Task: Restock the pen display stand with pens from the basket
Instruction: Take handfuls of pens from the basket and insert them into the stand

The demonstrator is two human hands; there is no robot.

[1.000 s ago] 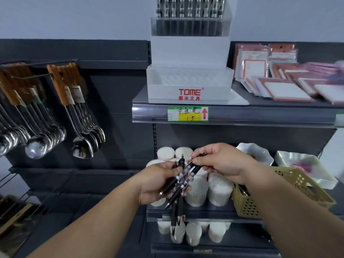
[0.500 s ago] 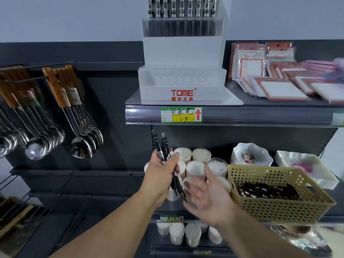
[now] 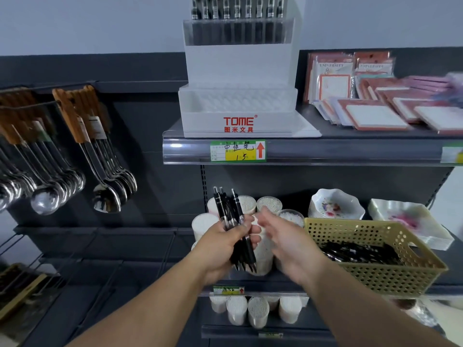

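Several black pens [image 3: 225, 211] sit bunched in L hand [image 3: 220, 249], its fingers [image 3: 254, 239] and thumb curled round the middle of the bundle. Clicker ends stick up above the fist and tips poke out below it. The bundle is near upright, tops leaning a bit left. R hand [image 3: 288, 239] is just right of the bundle, fingers loose and spread, holding nothing. It's motion-blurred, so can't tell if its fingertips touch the pens. Both hands are in front of the lower shelf, well below the pen stand [image 3: 240, 71].

Tan perforated basket [image 3: 375, 279] sits at the front edge of the lower shelf, just right of R hand, w/ a heap of loose pens [image 3: 358, 251] lying flat inside. The stand is white w/ red "TOME" on its front and is on the upper shelf, straight above the hands. Its top tier holds a row of pens [image 3: 238, 8] upright behind a clear panel; the lower front tray shows rows of sockets. Green-yellow price tag [image 3: 238, 151] is on the shelf edge right under it.

Round tubs of cotton swabs [image 3: 269, 205] crowd the lower shelf directly behind the hands, w/ more on the shelf below. Stacked flowered dishes [image 3: 335, 206] are behind the basket. Packs of notepads [image 3: 375, 116] lie right of the stand on the same shelf. Spoons [image 3: 107, 199] w/ wooden handles hang from hooks far L. The upper shelf's edge juts out between hands and stand.
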